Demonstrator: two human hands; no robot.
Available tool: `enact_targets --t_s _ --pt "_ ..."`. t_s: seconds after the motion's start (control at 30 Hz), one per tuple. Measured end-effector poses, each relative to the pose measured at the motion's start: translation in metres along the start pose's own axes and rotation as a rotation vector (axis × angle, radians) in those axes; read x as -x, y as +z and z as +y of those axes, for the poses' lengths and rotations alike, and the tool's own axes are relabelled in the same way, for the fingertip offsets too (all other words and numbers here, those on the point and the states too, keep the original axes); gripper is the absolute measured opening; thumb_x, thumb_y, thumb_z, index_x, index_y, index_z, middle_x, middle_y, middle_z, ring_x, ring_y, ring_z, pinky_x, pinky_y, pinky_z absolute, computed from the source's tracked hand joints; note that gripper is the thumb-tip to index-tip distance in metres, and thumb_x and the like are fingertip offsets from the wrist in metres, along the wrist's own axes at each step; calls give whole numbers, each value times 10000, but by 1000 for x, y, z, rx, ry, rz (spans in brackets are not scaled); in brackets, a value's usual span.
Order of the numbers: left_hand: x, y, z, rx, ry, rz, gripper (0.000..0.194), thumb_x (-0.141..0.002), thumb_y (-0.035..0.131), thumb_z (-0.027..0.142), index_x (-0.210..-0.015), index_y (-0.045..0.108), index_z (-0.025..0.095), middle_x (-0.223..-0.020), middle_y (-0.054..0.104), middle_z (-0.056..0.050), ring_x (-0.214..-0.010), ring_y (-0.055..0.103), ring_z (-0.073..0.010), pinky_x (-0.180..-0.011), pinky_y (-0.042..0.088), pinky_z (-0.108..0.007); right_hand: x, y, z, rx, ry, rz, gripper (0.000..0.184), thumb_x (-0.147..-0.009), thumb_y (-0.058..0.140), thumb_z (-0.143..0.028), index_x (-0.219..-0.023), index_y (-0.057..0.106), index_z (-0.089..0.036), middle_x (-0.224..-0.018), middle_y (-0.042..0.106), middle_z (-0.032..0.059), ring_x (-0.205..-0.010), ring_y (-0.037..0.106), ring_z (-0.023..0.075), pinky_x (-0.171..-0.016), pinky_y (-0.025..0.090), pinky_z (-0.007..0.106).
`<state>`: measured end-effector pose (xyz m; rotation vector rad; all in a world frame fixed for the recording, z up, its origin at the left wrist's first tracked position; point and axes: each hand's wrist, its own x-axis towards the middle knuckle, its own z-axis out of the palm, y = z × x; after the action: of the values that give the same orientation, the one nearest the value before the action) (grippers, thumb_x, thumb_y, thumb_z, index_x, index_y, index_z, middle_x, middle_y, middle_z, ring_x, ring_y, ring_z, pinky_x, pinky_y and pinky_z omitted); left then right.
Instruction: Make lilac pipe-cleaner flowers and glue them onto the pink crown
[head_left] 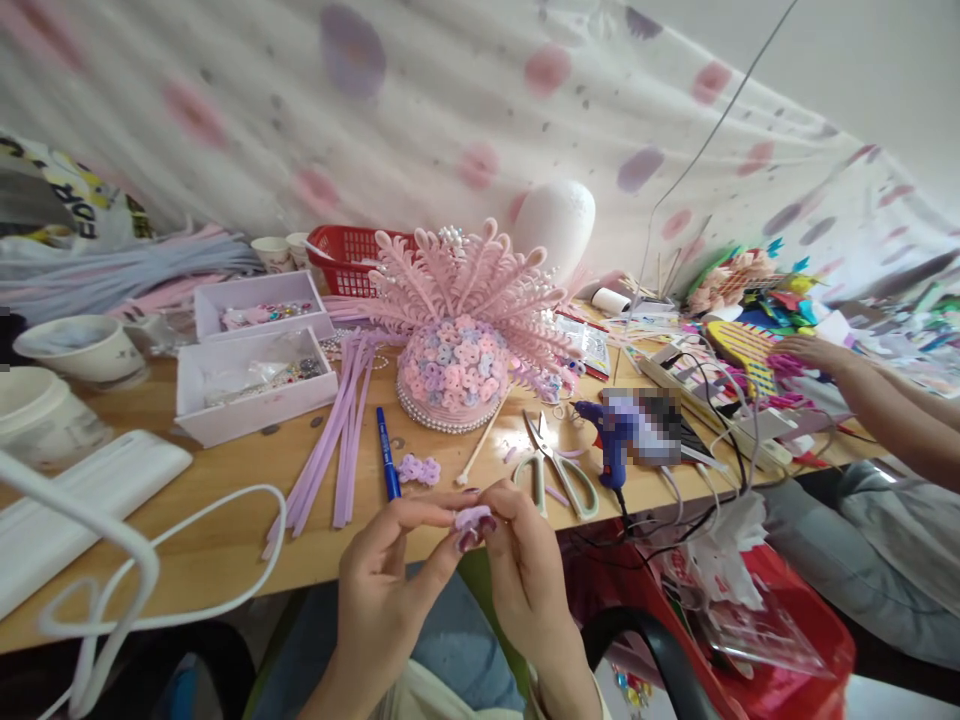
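Note:
Between the fingertips of both hands is a small lilac pipe-cleaner flower (472, 518), partly covered by the fingers. My left hand (394, 580) pinches it from the left, and my right hand (525, 570) pinches it from the right, just off the table's front edge. Beyond them on the table lie finished lilac flowers (418, 470), a blue pen (387, 452) and open-bladed scissors (559, 465). Lilac pipe cleaners (341, 430) lie in a bundle to the left. Farther back stands a pink fan-shaped headpiece (454, 375) covered with small flowers and edged with pearls.
A blue glue gun (613, 440) with its cord stands at right. White boxes of beads (255, 385), paper cups (79, 345), a white lamp base (97, 510) and its cable occupy the left. A white foam head (555, 225) is behind. A co-worker's arm (862, 385) reaches in from the right.

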<state>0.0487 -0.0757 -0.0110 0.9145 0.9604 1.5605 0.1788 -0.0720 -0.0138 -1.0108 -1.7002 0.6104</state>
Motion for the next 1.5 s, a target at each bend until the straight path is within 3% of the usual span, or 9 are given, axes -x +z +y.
enact_targets --t_s 0.1,0.2,0.37,0.5,0.77,0.93,1.13,1.5 --pt "4 -5 4 -18 73 -83 173 -729 860 181 -877 807 255 -1014 801 -73 -1010 721 -272 -915 558 -354 4 3 4 -18 -139 67 200 -1065 372 -223 -1021 566 -249 -814 593 27 -701 574 177 -621 458 301" --pt "5 -8 7 -132 223 -172 200 -771 813 131 -877 830 299 -958 792 -46 -926 716 -239 -832 560 -311 8 5 4 26 -197 121 230 -1066 354 -231 -987 569 -258 -791 582 31 -674 574 186 -588 458 316" --pt "9 -4 7 -247 336 -118 355 -794 765 70 -972 820 373 -944 787 11 -874 702 -198 -798 536 -267 11 9 1 55 -176 165 289 -1074 332 -269 -899 562 -255 -738 548 21 -624 546 178 -550 438 310" --pt "12 -3 5 -273 316 -77 323 -806 747 85 -945 823 366 -926 786 12 -856 699 -202 -785 524 -270 12 10 0 68 -159 132 321 -1078 321 -264 -849 545 -245 -748 541 20 -629 540 166 -553 433 296" --pt "12 -4 5 -235 164 -61 82 -823 783 257 -855 820 323 -900 766 -17 -870 691 -218 -780 523 -271 10 10 1 82 -208 143 218 -1067 333 -222 -1006 535 -276 -771 531 4 -628 535 163 -561 429 280" --pt "9 -8 3 -335 293 -40 142 -847 745 182 -856 800 312 -902 771 5 -839 703 -179 -762 537 -225 11 15 2 70 -201 152 209 -1050 330 -178 -1010 517 -264 -766 501 4 -652 522 171 -572 414 282" --pt "4 -18 0 -536 532 -119 152 -913 636 132 -927 720 258 -897 743 16 -825 714 -135 -765 562 -179 9 20 -3 104 -146 115 177 -1058 371 -242 -961 519 -241 -737 530 -10 -607 516 149 -547 384 261" --pt "2 -19 -3 -588 524 -124 161 -939 578 132 -953 676 260 -915 713 19 -846 700 -121 -785 557 -159 10 18 -8 218 -84 97 262 -1082 350 -372 -918 505 -239 -723 594 -29 -607 555 125 -573 425 226"
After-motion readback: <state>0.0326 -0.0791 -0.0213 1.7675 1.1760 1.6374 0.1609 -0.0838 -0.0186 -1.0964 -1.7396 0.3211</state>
